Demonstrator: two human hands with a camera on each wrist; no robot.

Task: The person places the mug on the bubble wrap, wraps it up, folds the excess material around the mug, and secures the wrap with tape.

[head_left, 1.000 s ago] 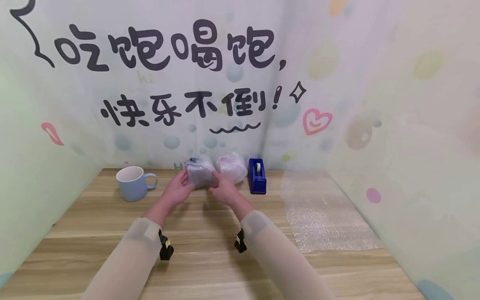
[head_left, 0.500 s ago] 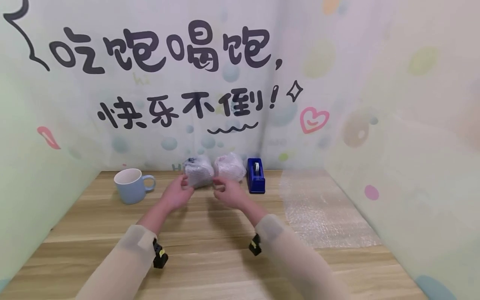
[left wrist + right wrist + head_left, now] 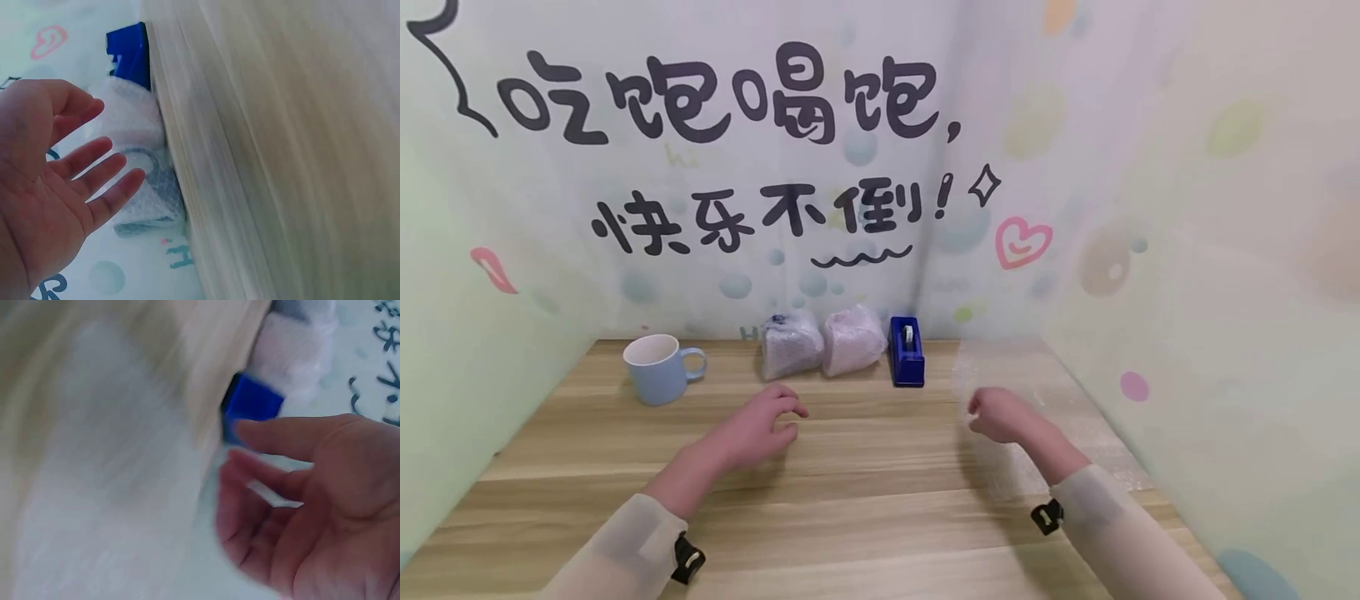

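Note:
My left hand (image 3: 763, 427) is over the table in front of a grey bubble-wrapped bundle (image 3: 792, 343), fingers loosely bent and holding nothing. In the left wrist view a curved, handle-like shape shows through the wrap of this grey bundle (image 3: 150, 190). Right beside it stands a pinkish bubble-wrapped bundle (image 3: 853, 342). Over the left part of a flat bubble wrap sheet (image 3: 1093, 421) is my right hand (image 3: 1006, 415), its fingers loosely curled with nothing in them. The right wrist view shows its thumb and fingertips apart, overlapping the blue tape dispenser (image 3: 256, 400) behind.
A light blue mug (image 3: 658, 375) stands at the back left, its handle to the right. The tape dispenser (image 3: 907, 354) stands against the back wall, right of the bundles. Printed walls enclose the wooden table (image 3: 865, 500) at the back and both sides.
Both hands have let go of the grey bundle, which stays at the back wall. The left hand has drawn back toward the person; the right has swung right, over the bubble wrap sheet.

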